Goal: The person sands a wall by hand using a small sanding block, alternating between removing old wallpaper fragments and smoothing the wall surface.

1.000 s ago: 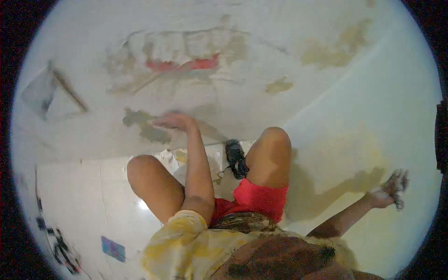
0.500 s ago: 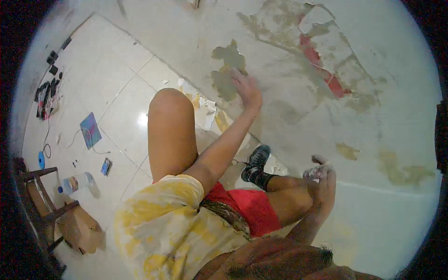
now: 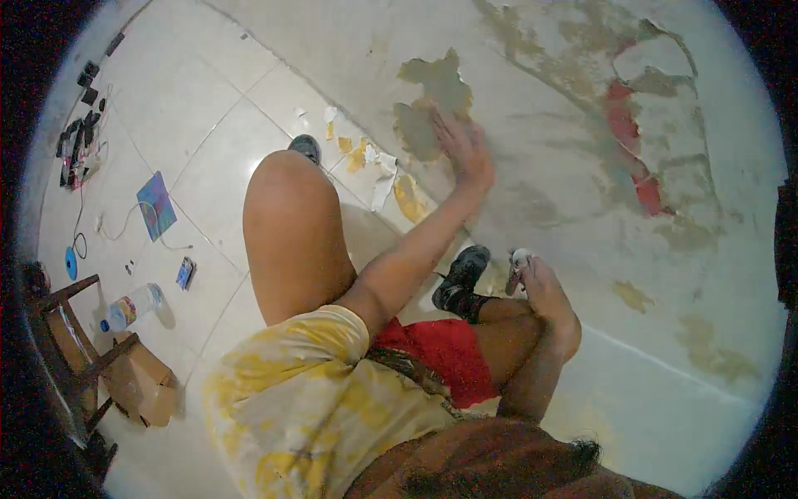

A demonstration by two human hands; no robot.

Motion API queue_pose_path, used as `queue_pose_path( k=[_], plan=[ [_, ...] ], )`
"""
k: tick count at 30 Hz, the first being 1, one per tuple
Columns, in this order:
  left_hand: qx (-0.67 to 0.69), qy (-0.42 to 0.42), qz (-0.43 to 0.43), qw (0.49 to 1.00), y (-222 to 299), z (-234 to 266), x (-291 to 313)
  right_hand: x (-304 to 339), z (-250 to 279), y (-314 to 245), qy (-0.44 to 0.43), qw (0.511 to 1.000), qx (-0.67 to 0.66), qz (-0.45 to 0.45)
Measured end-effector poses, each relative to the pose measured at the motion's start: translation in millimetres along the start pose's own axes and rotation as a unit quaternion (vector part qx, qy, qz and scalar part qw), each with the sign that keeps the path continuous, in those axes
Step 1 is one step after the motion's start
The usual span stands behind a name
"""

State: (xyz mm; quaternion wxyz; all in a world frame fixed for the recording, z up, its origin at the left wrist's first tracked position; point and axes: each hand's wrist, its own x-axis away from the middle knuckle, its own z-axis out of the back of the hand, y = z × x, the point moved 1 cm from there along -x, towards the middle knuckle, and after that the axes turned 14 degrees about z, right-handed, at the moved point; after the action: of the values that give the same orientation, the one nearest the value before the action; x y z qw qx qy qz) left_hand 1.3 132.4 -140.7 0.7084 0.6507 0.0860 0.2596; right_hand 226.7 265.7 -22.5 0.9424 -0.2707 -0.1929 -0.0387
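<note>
My left hand [image 3: 465, 151] lies flat on the pale wall [image 3: 532, 108], fingers stretched out. Its fingertips reach the edge of a grey-green bare patch [image 3: 420, 133] where the paint has come off. Low by the wall, near my dark shoe [image 3: 465, 270], my right hand [image 3: 546, 291] is closed round a small scraper-like tool [image 3: 517, 264]. The tool has a pale rounded end and a darker flat part; fingers hide the rest, so its exact kind is unclear. Peeled paint flakes [image 3: 384, 179], white and yellow, lie along the foot of the wall.
Higher on the wall, a large stripped area shows a red patch [image 3: 623, 116]. On the tiled floor at left are a plastic bottle [image 3: 133, 308], a small blue device [image 3: 185, 273], a blue-purple square [image 3: 156, 206] with a cable, a cardboard box [image 3: 145, 382] and a dark wooden stool [image 3: 83, 358].
My right hand has moved left with the tool, from out over the wall to beside my shoe. My left hand stays by the same patch. The view has shifted, and my other shoe now shows.
</note>
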Motion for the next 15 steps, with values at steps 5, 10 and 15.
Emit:
queue_pose_path(
  k=[5,10,15],
  plan=[
    [0.067,-0.048,-0.016,0.996,15,21,16,-26,-10,18,-0.065,0.996,0.018,0.064],
    [0.115,-0.042,-0.048,0.991,27,23,9,-27,-11,3,-0.035,0.999,-0.009,-0.008],
    [0.078,-0.003,-0.027,0.997,22,23,-18,-40,-14,13,-0.029,0.998,0.028,0.042]
  ],
)
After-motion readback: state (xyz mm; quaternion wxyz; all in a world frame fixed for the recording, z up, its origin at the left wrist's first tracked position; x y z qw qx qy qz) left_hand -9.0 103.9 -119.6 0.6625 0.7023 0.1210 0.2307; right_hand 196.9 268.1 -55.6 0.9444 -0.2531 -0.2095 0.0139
